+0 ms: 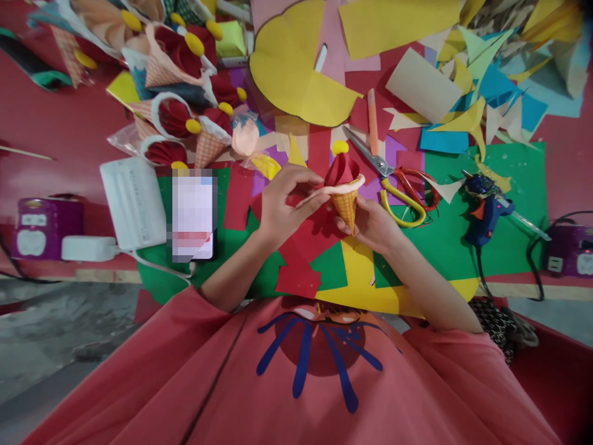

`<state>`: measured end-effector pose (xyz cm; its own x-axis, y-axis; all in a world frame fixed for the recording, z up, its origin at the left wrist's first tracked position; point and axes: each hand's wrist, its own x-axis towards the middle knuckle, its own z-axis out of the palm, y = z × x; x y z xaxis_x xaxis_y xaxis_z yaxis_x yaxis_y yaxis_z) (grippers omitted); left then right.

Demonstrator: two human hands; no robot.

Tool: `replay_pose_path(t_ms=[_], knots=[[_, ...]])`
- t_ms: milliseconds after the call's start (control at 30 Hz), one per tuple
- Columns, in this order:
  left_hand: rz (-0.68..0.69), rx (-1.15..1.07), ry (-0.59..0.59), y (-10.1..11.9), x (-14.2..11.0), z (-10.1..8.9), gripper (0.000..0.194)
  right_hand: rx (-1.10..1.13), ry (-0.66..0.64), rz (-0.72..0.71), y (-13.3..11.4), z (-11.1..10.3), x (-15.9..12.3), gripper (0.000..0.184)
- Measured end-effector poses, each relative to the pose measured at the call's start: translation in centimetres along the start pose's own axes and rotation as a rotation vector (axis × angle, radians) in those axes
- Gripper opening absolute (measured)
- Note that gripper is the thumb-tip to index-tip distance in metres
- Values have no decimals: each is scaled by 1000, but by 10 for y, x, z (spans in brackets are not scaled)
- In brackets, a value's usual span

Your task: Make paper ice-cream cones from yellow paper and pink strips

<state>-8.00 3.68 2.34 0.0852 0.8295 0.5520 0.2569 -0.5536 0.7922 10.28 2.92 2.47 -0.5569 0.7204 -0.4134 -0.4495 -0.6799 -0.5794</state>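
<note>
A craft ice cream cone (345,207) with a red swirl top and a yellow ball stands upright between my hands. My right hand (368,225) is closed around the cone's lower part. With thumb and fingers pinched, my left hand (290,198) grips the loose end of a pale peach strip (340,187), whose other part runs round the cone's rim. Close by on the right lie scissors (382,167) with one yellow and one red handle. Red paper pieces (315,228) lie under my hands. My palms are mostly hidden.
Several similar cones (173,117) crowd the upper left. A phone (193,213) and a white power bank (133,203) lie left. At right rests a blue glue gun (488,213) with its cord. Paper scraps (482,117) and a large yellow paper circle (291,62) cover the far side.
</note>
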Motion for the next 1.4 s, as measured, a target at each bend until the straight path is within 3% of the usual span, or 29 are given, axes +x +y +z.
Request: replay_pose_path(t_ms=[200,467,633,800,1000,1200,1400], knots=[[-1,-102,-24,-1,0,1,19,-16,-65,-97,4,-6,-1,42],[-62,-191,33,-2,0,1,14,15,-81,-64,2,-4,-2,43],[1,-151,39,-1,-1,2,10,-34,2,-20,0,0,-4,36],[11,-100,29,-1,-2,1,11,-44,7,15,-1,-1,-4,28],[97,-28,42,1,-1,0,7,-56,-73,27,1,-3,-4,33],[153,11,29,1,-2,-1,9,-41,-55,87,-1,-3,-4,31],[132,5,28,2,-4,-1,13,-11,-86,166,-6,1,-4,41]])
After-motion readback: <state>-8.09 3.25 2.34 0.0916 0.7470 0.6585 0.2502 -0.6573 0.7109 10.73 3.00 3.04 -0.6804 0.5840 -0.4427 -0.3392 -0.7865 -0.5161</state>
